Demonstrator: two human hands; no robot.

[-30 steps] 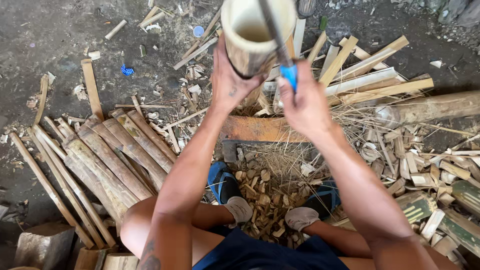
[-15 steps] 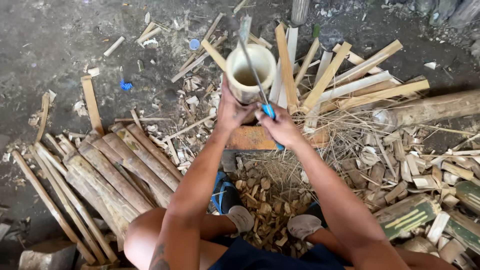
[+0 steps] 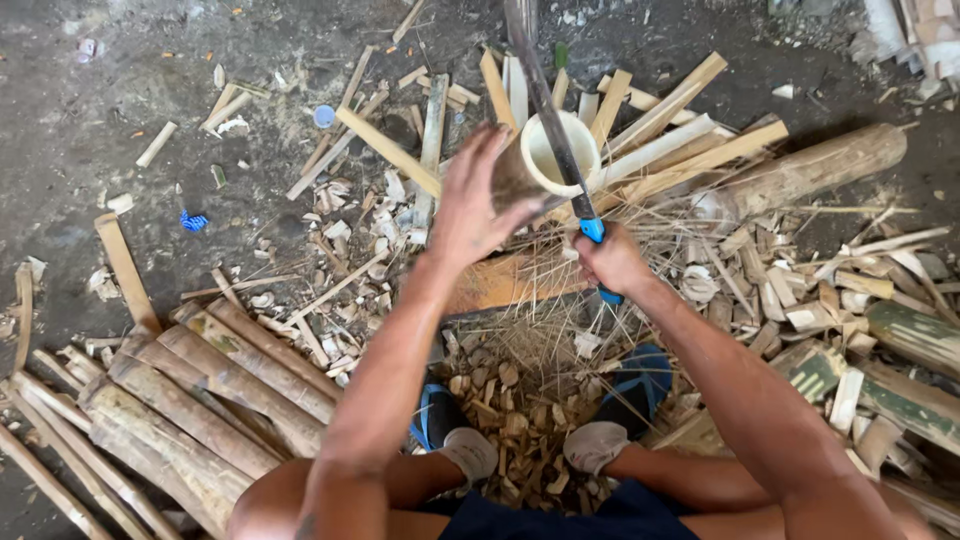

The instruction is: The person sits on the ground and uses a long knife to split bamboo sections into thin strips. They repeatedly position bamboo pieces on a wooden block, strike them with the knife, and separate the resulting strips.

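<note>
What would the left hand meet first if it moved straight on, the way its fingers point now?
The left hand already lies against the bamboo tube. Its fingers point up the picture, so probably the loose bamboo slats on the ground come next; depth is unclear.

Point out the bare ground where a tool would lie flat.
Bare dirt at far left, bordered by the blue scrap and split bamboo slats. Crowded around the bamboo tube, with offcuts and the log at right.
</note>
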